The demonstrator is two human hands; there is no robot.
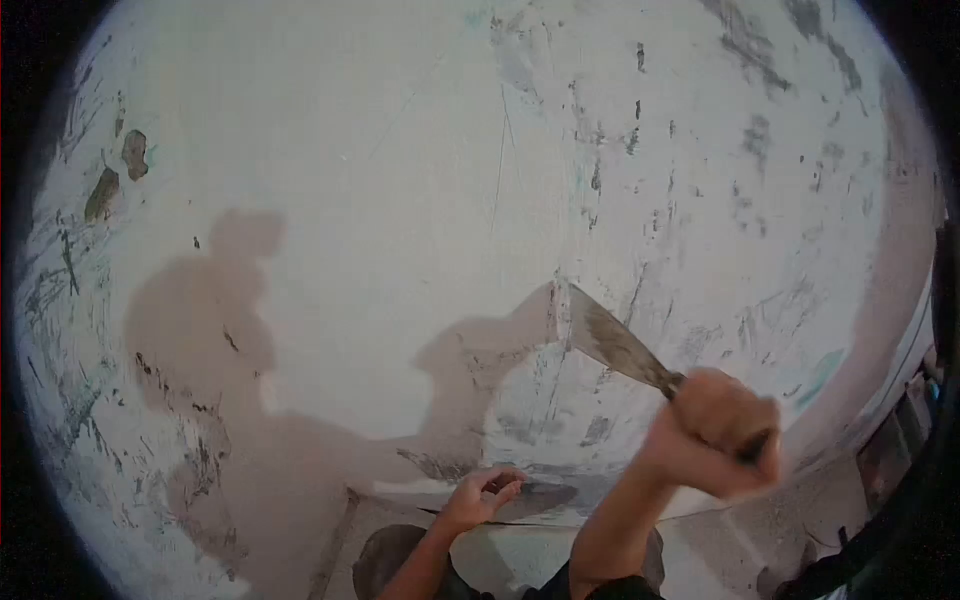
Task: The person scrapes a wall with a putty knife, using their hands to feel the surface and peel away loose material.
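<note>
My right hand (715, 430) is closed round the handle of a putty knife (622, 345). Its broad, stained blade points up and left, with the front edge at the pale wall (400, 250), beside a narrow rough strip. Low down near the wall's foot is my left hand (487, 498), its fingers curled in toward the thumb. Whatever may lie within those fingers cannot be made out. A thin dark line runs just beneath this hand.
Dark scuffs and scrapes mark the wall, most densely at upper right and far left. Two chipped patches (135, 155) show at left. My shadow falls across the wall's left and middle. Below are my knees (385, 560) and the floor (790, 530); dark objects (905, 430) stand at right.
</note>
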